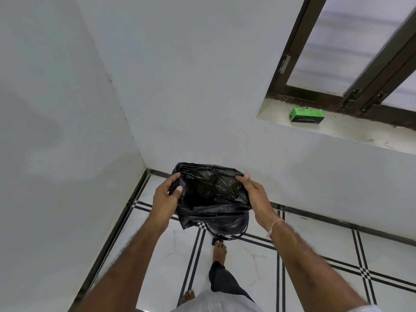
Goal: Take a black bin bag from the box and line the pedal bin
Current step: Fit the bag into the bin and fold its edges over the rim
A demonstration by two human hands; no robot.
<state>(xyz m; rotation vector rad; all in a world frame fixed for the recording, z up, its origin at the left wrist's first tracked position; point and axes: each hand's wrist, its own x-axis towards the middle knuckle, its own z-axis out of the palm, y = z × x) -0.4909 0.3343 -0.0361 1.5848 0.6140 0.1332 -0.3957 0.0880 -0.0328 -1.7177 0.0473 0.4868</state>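
Both hands grip the black bin bag (211,190) open above the pedal bin (227,224): left hand (167,194) and right hand (255,194) pinching opposite rims; bare floor (315,278) lies right of the bin.

We see thin, crinkled, glossy black plastic in the bin bag (211,190); polished, marble-like tiles on the floor (315,278); matt painted wall (191,75); frosted window (351,43) panes in a dark frame.
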